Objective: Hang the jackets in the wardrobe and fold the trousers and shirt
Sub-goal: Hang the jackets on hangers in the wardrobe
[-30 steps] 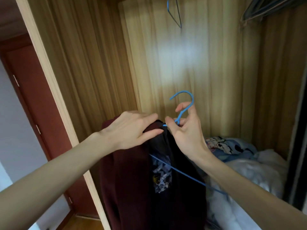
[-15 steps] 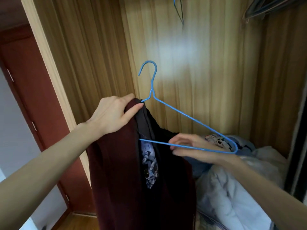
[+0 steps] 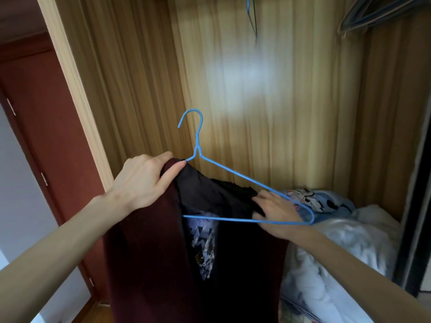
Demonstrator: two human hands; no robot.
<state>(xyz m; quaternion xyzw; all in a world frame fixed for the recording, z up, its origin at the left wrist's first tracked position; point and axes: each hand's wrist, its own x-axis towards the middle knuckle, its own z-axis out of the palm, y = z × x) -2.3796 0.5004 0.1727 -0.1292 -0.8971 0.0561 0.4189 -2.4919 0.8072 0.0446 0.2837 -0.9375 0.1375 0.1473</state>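
Observation:
A dark maroon jacket [image 3: 149, 257] with a black lining hangs in front of the open wardrobe. A blue wire hanger [image 3: 235, 176] sits half inside it: its left arm is under the jacket's shoulder, its right arm and bottom bar are bare. My left hand [image 3: 144, 183] grips the jacket's left shoulder over the hanger end. My right hand [image 3: 275, 213] pinches the black collar fabric beside the hanger's right arm. A printed label or lining patch [image 3: 205, 248] shows inside the jacket.
The wardrobe has wood-grain walls [image 3: 279, 101]. Another blue hanger [image 3: 251, 17] and several dark hangers [image 3: 373, 15] hang above. Bedding and a cartoon-print cloth [image 3: 326, 203] are piled on the wardrobe floor at right. A red-brown door [image 3: 42, 136] stands at left.
The hanger turned from edge-on to face-on and its hook rose. My right hand left the hook, dropped to the bottom bar, then took hold of the collar fabric. My left hand kept the shoulder.

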